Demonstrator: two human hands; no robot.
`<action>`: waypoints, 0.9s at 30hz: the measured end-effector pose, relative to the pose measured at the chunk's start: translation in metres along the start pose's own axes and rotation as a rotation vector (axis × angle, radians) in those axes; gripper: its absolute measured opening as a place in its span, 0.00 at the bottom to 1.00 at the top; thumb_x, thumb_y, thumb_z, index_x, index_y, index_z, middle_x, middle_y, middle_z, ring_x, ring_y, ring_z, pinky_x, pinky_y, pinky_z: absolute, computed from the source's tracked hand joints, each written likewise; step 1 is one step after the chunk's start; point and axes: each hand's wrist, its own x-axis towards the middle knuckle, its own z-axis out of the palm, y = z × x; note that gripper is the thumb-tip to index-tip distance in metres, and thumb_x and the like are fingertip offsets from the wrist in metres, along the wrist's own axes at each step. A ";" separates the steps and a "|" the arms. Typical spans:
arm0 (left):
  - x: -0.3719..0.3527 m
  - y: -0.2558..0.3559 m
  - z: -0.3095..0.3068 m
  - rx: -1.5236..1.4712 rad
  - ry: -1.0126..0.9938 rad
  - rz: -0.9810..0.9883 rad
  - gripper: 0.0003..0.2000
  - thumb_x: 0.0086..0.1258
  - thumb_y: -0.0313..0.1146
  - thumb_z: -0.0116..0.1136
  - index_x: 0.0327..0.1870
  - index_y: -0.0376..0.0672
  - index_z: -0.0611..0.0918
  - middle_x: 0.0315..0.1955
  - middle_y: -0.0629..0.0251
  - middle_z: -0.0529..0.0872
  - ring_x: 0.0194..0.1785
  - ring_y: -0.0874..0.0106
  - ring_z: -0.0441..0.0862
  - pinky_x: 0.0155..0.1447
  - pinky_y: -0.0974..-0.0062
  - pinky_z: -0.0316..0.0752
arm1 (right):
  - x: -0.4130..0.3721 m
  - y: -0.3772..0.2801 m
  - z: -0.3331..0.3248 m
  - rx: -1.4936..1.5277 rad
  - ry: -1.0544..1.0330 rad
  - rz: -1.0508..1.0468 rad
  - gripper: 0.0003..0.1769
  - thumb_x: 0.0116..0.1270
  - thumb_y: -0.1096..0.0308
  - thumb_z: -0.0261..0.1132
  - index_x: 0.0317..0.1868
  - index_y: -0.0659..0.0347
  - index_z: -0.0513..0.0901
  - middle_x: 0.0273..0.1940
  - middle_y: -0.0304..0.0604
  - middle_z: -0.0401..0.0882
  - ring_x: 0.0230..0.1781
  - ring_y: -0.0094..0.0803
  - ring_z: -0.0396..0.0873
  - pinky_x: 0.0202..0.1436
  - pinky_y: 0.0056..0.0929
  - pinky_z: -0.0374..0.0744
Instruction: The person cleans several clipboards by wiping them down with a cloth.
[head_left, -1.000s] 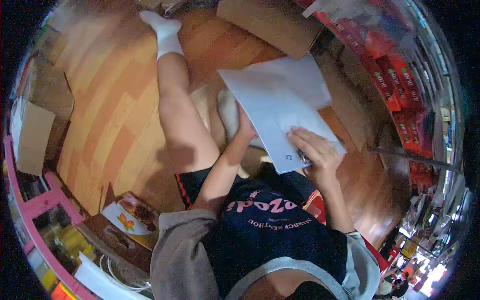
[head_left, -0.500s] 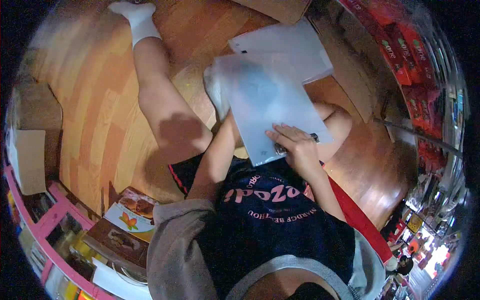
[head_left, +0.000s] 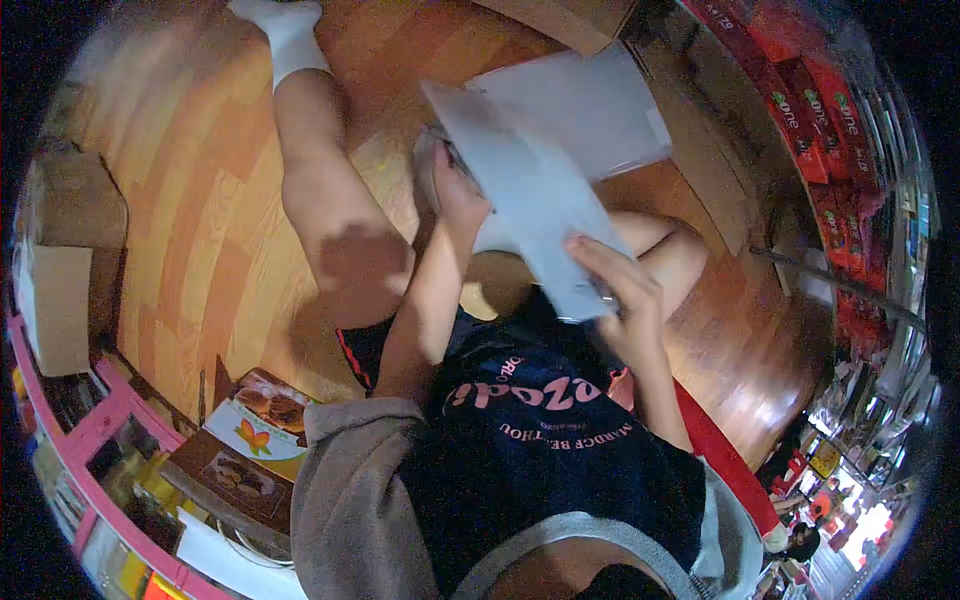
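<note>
A flat, pale translucent sleeve (head_left: 540, 200) is held tilted above my lap, between both hands. My left hand (head_left: 462, 195) grips its left edge, with the fingers partly hidden behind it. At the lower right corner my right hand (head_left: 625, 290) pinches the sleeve, thumb on top and the other fingers at the edge. Beyond it, a second pale sheet or plastic sleeve (head_left: 590, 105) lies on the floor.
Cardboard (head_left: 700, 150) lies at the right, near red packages (head_left: 800, 120) on a shelf. A brown box (head_left: 65, 300) stands at the far left. A pink frame (head_left: 110, 435) and a printed box (head_left: 265, 415) are at the lower left.
The sleeve has tilted up and looks narrower. My left hand, earlier mostly hidden under it, now shows at its left edge. My right hand has moved from lying on its surface to its corner.
</note>
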 end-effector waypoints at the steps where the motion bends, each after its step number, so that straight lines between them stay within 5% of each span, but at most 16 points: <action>1: 0.001 0.004 0.004 -0.007 -0.005 0.051 0.26 0.67 0.54 0.32 0.56 0.44 0.68 0.52 0.61 0.73 0.54 0.63 0.70 0.59 0.64 0.63 | -0.005 -0.002 -0.004 0.002 -0.001 -0.005 0.23 0.45 0.82 0.56 0.46 0.60 0.77 0.47 0.48 0.75 0.49 0.40 0.74 0.52 0.35 0.71; 3: 0.003 0.010 0.010 -0.019 -0.070 0.170 0.24 0.67 0.51 0.35 0.55 0.43 0.69 0.52 0.59 0.72 0.55 0.61 0.68 0.60 0.61 0.61 | -0.015 -0.003 -0.011 0.359 0.297 0.286 0.17 0.49 0.82 0.56 0.42 0.67 0.77 0.45 0.49 0.76 0.48 0.39 0.75 0.50 0.34 0.73; 6: 0.014 0.020 0.003 -0.243 -0.233 0.094 0.24 0.67 0.51 0.35 0.54 0.43 0.70 0.50 0.59 0.74 0.53 0.61 0.70 0.59 0.60 0.63 | 0.005 -0.017 -0.018 0.850 0.676 0.504 0.17 0.56 0.72 0.61 0.47 0.67 0.72 0.41 0.43 0.76 0.42 0.31 0.75 0.44 0.26 0.72; 10: 0.008 0.029 0.009 -0.222 -0.230 0.238 0.23 0.67 0.50 0.36 0.53 0.43 0.70 0.49 0.60 0.75 0.52 0.61 0.71 0.58 0.61 0.64 | -0.011 0.042 -0.018 0.927 0.754 0.660 0.15 0.59 0.67 0.60 0.46 0.62 0.72 0.37 0.38 0.74 0.38 0.26 0.75 0.43 0.29 0.75; 14: 0.012 0.034 0.001 -0.091 -0.096 0.363 0.21 0.67 0.48 0.38 0.52 0.43 0.71 0.48 0.64 0.75 0.51 0.65 0.71 0.57 0.66 0.65 | -0.013 0.044 -0.004 1.203 0.721 0.734 0.16 0.60 0.67 0.60 0.48 0.60 0.70 0.39 0.38 0.74 0.42 0.30 0.74 0.45 0.29 0.75; 19: 0.018 0.032 -0.006 0.014 0.012 0.410 0.20 0.68 0.47 0.38 0.52 0.43 0.71 0.48 0.66 0.75 0.51 0.67 0.71 0.58 0.70 0.63 | -0.016 0.040 0.008 1.039 0.685 0.748 0.17 0.62 0.62 0.57 0.48 0.60 0.70 0.40 0.41 0.74 0.40 0.32 0.75 0.43 0.31 0.75; 22: 0.034 0.024 -0.029 0.438 0.048 0.633 0.18 0.69 0.40 0.37 0.54 0.38 0.69 0.48 0.62 0.74 0.51 0.69 0.71 0.57 0.73 0.61 | -0.018 0.042 0.010 1.259 0.589 0.870 0.14 0.61 0.62 0.58 0.45 0.58 0.71 0.38 0.39 0.74 0.38 0.30 0.75 0.41 0.30 0.75; 27: 0.017 0.010 -0.011 0.966 0.144 0.861 0.19 0.65 0.37 0.45 0.52 0.33 0.69 0.47 0.54 0.73 0.51 0.62 0.69 0.57 0.68 0.61 | -0.030 0.057 0.022 1.184 0.475 0.833 0.21 0.61 0.61 0.58 0.51 0.61 0.69 0.41 0.39 0.74 0.42 0.30 0.73 0.46 0.29 0.72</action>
